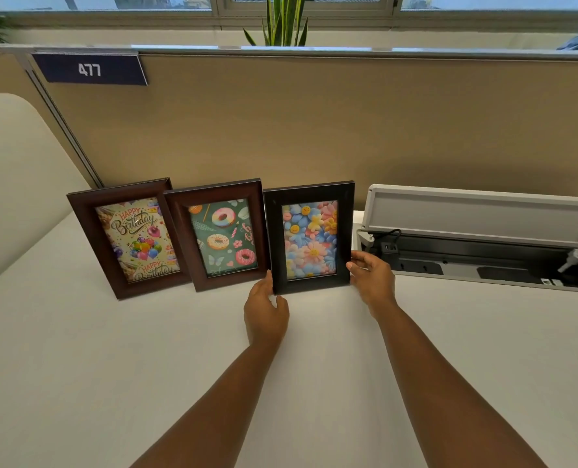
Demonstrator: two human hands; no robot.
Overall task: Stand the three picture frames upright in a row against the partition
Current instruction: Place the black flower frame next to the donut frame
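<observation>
Three picture frames stand upright on the white desk, in a row before the tan partition. The brown birthday frame is leftmost. The brown doughnut frame overlaps its right edge. The black flower frame is rightmost. My left hand grips that black frame's lower left corner. My right hand holds its lower right edge, thumb on the front.
An open grey cable tray with sockets and a plug sits in the desk at the right. A cream curved panel rises on the left. A "477" sign hangs on the partition; a plant stands behind.
</observation>
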